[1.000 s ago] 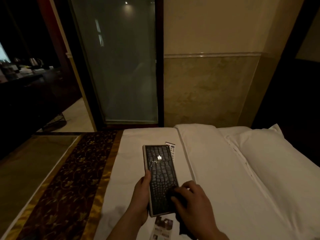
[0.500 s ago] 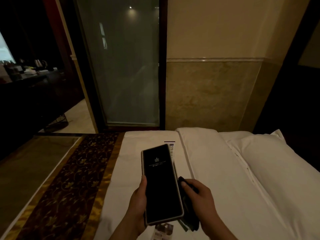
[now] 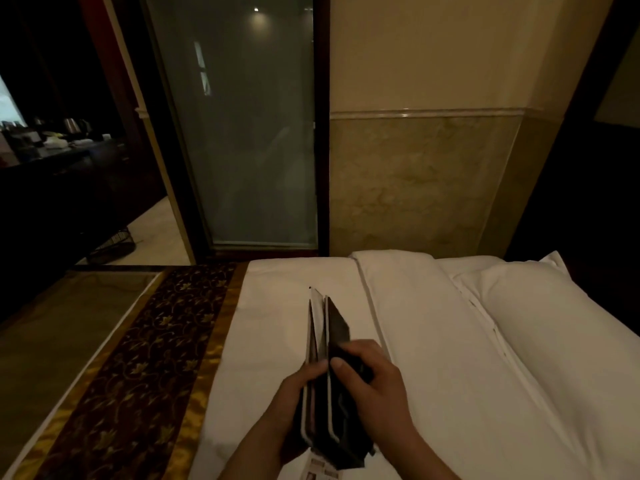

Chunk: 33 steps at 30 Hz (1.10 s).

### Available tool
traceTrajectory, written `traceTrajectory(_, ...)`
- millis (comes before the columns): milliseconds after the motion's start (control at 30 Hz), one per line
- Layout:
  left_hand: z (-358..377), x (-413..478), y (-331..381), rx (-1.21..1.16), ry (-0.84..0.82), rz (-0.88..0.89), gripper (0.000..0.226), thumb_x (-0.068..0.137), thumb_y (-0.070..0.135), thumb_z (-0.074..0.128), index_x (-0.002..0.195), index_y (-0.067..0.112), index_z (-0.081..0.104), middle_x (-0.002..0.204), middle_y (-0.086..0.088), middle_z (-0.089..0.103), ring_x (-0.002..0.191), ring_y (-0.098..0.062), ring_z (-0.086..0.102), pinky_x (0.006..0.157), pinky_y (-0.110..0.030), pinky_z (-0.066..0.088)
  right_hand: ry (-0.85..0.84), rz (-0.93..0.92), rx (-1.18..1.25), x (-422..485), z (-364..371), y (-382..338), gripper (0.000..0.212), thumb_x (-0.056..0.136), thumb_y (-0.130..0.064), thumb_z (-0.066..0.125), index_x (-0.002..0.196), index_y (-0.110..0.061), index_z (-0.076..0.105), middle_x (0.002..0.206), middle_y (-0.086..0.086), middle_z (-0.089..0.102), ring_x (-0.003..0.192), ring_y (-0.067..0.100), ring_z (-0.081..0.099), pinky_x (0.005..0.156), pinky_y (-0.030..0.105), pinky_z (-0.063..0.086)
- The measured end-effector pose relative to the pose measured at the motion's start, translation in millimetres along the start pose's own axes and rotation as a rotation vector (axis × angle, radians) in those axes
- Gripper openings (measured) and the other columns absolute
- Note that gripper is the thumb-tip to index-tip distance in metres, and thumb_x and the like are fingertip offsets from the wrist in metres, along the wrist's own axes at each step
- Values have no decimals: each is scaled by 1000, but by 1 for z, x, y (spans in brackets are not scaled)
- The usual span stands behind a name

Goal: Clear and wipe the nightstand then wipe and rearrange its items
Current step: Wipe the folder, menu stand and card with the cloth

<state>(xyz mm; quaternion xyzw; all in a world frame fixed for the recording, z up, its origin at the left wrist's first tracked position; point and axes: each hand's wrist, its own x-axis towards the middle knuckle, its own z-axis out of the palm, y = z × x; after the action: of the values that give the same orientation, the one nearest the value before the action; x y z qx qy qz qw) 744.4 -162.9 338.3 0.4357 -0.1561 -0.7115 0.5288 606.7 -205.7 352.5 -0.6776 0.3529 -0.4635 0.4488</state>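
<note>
My left hand (image 3: 294, 400) curls around the near end of the dark folder (image 3: 335, 327), thumb on its left cover. My right hand (image 3: 375, 386) grips a dark cloth (image 3: 358, 370) and presses it against the right cover. The folder is edge-on in the lower centre of the frame, its covers slightly parted and pale-rimmed, over the white bed (image 3: 433, 358).

A white bed (image 3: 433, 341) fills the foreground, with a pillow (image 3: 571, 323) at its right and a brown-and-gold runner (image 3: 138, 358) at its left. Beyond the bed stand a frosted glass panel (image 3: 242, 133) and a cream wall (image 3: 433, 50) over marble-look cladding (image 3: 415, 181). Far left of the bed are pale floor (image 3: 156, 233) and a dim counter (image 3: 69, 157).
</note>
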Motion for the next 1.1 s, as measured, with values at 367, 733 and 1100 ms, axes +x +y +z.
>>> traceTrajectory(367, 0, -5, 3, 87, -25, 45, 75, 58, 6, 75, 132, -2, 59, 113, -31, 67, 97, -46, 67, 88, -57, 56, 150, 90, -156, 72, 2, 1, 14, 91, -34, 64, 105, -37, 64, 101, -14, 58, 89, -10, 54, 75, 7, 39)
traceTrajectory(733, -12, -2, 16, -39, -92, 122, 84, 42, 1, 76, 125, -6, 62, 115, -33, 63, 97, -47, 65, 87, -55, 57, 121, -20, -355, 30, -5, 19, 20, 90, -34, 66, 109, -29, 69, 99, -13, 58, 94, 2, 59, 80, 8, 44)
traceTrajectory(1100, -4, -8, 17, -73, -129, 120, 86, 42, 5, 76, 126, -5, 63, 113, -29, 64, 97, -45, 64, 89, -53, 55, 136, -33, -365, 46, -18, 5, 21, 90, -36, 65, 110, -33, 68, 96, -14, 57, 89, -1, 57, 76, 9, 41)
